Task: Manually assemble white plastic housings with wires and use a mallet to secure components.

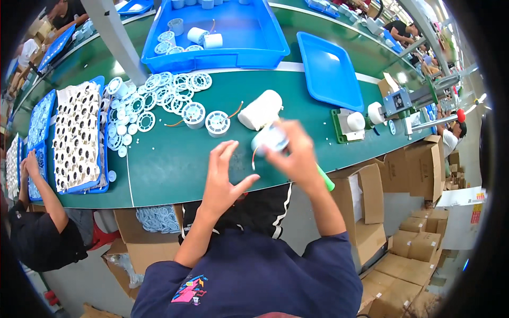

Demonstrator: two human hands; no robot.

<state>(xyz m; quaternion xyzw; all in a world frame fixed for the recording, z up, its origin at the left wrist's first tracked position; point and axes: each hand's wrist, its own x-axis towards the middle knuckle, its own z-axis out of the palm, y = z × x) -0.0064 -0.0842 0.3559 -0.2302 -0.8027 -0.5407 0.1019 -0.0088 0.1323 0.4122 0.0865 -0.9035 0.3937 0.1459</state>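
Note:
My right hand (295,151) grips a pale blue round plastic housing (269,139) over the bench; both are smeared by motion. A short orange wire with a white connector hangs from the housing. My left hand (218,180) is raised to its left, fingers and thumb apart, nothing in it. Just behind the held housing a white cylindrical tub (262,108) lies on its side. Left of the tub, one white-faced round housing (217,123) with a wire stands beside a similar housing (193,114). Part of a bright green object (325,178) shows beside my right forearm.
Flat ring-shaped discs (169,93) lie piled at the back left, near a tray of white parts (78,138). A blue bin (222,59) holds several cylinders. A blue tray (331,71) and a lever press (395,103) are at right. A co-worker's arms (45,185) reach in at far left.

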